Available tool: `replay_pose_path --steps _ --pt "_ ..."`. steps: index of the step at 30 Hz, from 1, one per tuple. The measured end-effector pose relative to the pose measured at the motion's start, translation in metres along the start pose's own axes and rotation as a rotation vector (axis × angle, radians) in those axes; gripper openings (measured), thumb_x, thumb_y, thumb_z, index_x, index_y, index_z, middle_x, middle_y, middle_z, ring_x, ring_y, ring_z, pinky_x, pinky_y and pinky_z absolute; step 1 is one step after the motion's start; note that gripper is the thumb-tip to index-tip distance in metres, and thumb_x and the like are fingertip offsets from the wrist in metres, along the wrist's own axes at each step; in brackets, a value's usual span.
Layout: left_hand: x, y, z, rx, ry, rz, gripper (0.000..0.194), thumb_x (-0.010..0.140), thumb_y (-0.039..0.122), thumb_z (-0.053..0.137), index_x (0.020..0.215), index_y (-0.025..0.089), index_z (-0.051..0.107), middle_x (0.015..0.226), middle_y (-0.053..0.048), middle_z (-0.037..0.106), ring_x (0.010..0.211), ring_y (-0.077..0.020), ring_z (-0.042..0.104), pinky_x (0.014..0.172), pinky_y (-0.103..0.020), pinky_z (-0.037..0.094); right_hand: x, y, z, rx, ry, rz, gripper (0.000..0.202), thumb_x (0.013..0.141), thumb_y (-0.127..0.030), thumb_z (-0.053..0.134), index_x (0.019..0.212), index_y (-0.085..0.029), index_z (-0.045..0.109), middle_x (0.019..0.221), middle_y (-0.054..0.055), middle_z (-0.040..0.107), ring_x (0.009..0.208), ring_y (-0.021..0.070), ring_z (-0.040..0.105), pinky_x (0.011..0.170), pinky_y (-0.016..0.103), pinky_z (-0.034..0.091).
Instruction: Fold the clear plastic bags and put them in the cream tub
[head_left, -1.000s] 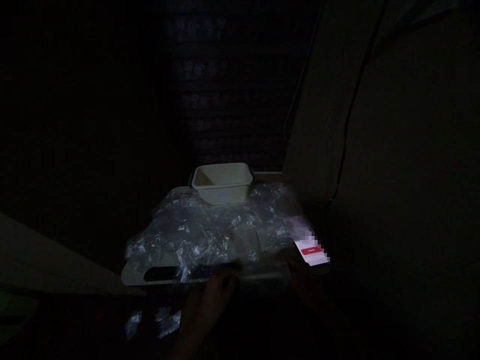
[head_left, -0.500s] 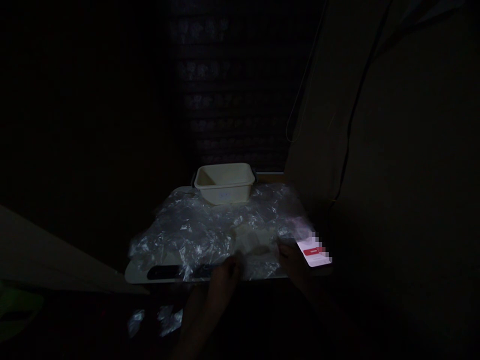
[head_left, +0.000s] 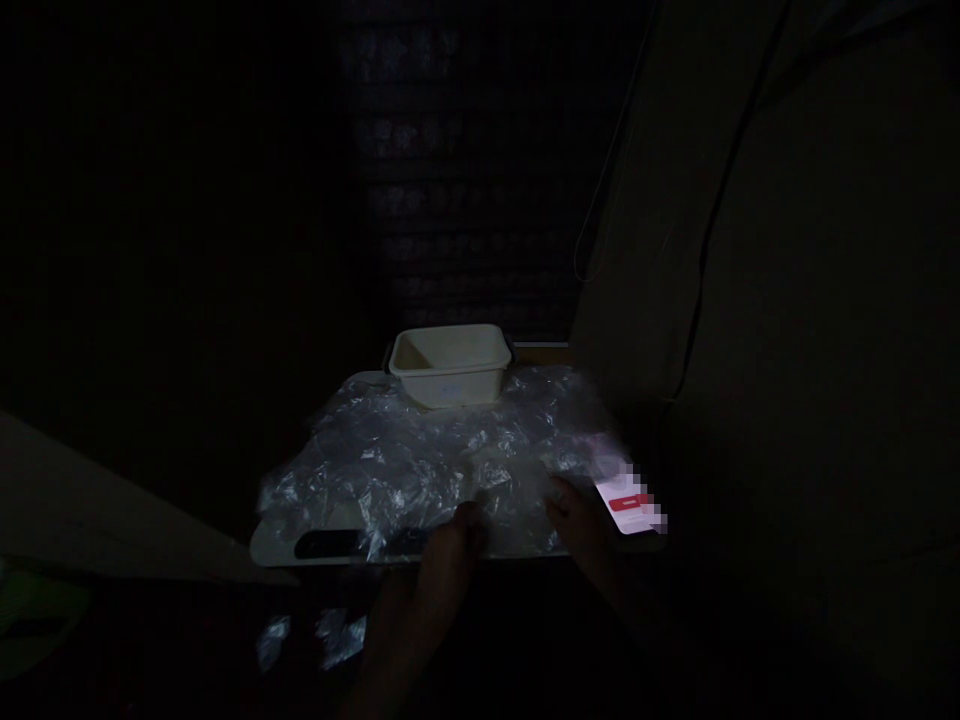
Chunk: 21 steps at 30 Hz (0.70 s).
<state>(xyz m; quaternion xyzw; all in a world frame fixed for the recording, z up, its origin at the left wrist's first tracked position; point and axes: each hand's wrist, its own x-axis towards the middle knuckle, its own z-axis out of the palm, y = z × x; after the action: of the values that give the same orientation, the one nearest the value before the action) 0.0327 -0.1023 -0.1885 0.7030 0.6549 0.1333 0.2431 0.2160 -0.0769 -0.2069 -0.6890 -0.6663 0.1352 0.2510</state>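
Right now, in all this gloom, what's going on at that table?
A person's left hand and right hand are at the near edge of a pale table, by crinkled clear plastic; it is too dark to tell whether they grip it. A pale tub stands toward the far side, and a lit phone lies beside the right hand.

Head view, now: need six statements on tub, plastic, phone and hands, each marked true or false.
1. The pale tub stands toward the far edge of the table. True.
2. A lid covers the tub. False: its top is open.
3. Crinkled clear plastic covers much of the table. True.
4. The right grip is nearer than the left grip to the phone. True.
5. The phone is dark. False: its screen glows.
6. Both grips are inside the tub. False: both are near the table's near edge.
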Motion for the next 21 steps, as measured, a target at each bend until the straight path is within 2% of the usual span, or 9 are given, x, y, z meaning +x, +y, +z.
replay_pose_path --steps 4,9,12,14,18,21 --pt "-0.005 0.006 -0.007 0.13 0.101 0.036 0.031 0.075 0.022 0.033 0.105 0.015 0.039 0.08 -0.008 0.06 0.067 -0.0176 0.057 0.055 -0.024 0.04 -0.003 0.001 0.001 -0.024 0.012 -0.044 0.033 0.071 -0.03 0.034 0.099 -0.017 0.047 0.068 0.003 0.059 0.06 0.0148 0.054 0.051 0.024 0.039" --pt "-0.014 0.016 -0.003 0.069 0.156 0.334 0.025 0.075 0.014 0.032 0.093 0.016 0.049 0.087 -0.006 0.057 0.077 -0.0144 0.054 0.068 -0.025 0.042 -0.011 0.003 -0.009 -0.113 0.044 -0.088 0.025 0.071 -0.027 0.035 0.089 -0.022 0.052 0.075 0.003 0.059 0.068 0.0158 0.054 0.056 0.025 0.039" --pt "-0.011 0.021 0.007 0.087 0.185 0.483 0.033 0.073 0.011 0.032 0.103 0.015 0.044 0.101 -0.008 0.051 0.093 -0.0153 0.047 0.078 -0.028 0.04 -0.013 0.005 -0.017 -0.187 0.132 -0.138 0.025 0.071 -0.024 0.035 0.089 -0.02 0.052 0.084 0.005 0.057 0.076 0.0182 0.052 0.061 0.028 0.04" --pt "-0.004 0.024 0.014 0.121 0.198 0.522 0.038 0.074 0.012 0.031 0.111 0.012 0.035 0.113 -0.011 0.043 0.103 -0.0164 0.039 0.084 -0.031 0.035 -0.011 0.002 -0.018 -0.19 0.158 -0.208 0.028 0.072 -0.02 0.033 0.092 -0.017 0.051 0.09 0.007 0.055 0.083 0.0188 0.05 0.067 0.03 0.04" --pt "0.014 0.025 0.03 0.242 0.204 0.525 0.04 0.076 0.016 0.028 0.115 0.004 0.03 0.119 -0.017 0.034 0.111 -0.02 0.027 0.087 -0.036 0.03 -0.004 -0.012 -0.008 -0.18 0.01 -0.456 0.036 0.074 -0.015 0.027 0.105 -0.013 0.044 0.108 0.008 0.048 0.101 0.017 0.04 0.084 0.032 0.033" --pt "0.022 0.022 0.038 0.341 0.218 0.542 0.042 0.076 0.018 0.027 0.116 0.004 0.027 0.121 -0.017 0.031 0.113 -0.0216 0.022 0.088 -0.039 0.027 -0.003 -0.02 0.003 -0.225 -0.101 -0.607 0.04 0.078 -0.023 0.025 0.115 -0.012 0.033 0.119 0.008 0.036 0.111 0.0176 0.027 0.091 0.037 0.023"
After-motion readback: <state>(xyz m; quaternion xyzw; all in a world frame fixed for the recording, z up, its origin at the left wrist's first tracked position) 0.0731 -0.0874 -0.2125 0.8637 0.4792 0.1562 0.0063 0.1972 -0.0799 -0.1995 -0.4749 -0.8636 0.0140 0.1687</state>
